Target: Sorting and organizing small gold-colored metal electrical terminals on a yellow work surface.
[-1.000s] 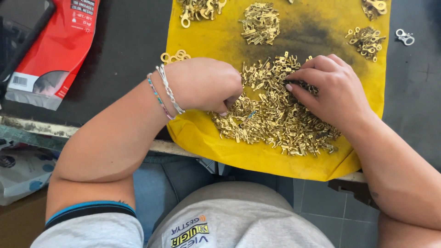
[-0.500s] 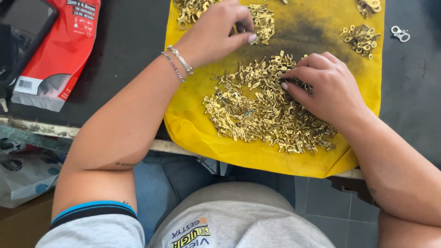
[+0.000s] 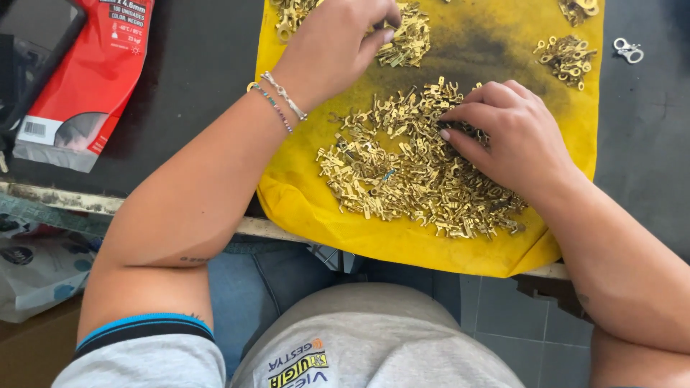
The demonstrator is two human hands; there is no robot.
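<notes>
**Brass terminals sorted on yellow cloth: both hands engaged**

Brass terminals (image 3: pixel 417 179) lie in one large loose heap at the middle of a yellow cloth (image 3: pixel 323 215), which is spread over a dark counter (image 3: pixel 194 86) and hangs over its near edge. The cloth carries dark smudging across its upper middle.

A red plastic packet (image 3: pixel 90 79) lies flat on the counter, well apart from the cloth on the left. Part of a dark flat object sits at the top left corner, beside the packet; its kind cannot be told.

Left hand (image 3: pixel 338 36) reaches to the far side of the cloth, fingers curled together with the thumb tip pressed against a smaller pile (image 3: pixel 410 36) of sorted brass pieces. Whether it grips a piece cannot be told. Two thin bracelets (image 3: pixel 280 100) sit on that wrist.

Right hand (image 3: pixel 510 136) rests palm down on the right part of the main heap, fingers bent and close together, tips touching the terminals; no piece is visibly pinched.

A further small pile of ring-shaped pieces (image 3: pixel 564 57) lies near the cloth's upper right. One silver clip (image 3: pixel 629 50) lies on the bare counter just beside the cloth's right edge.
</notes>
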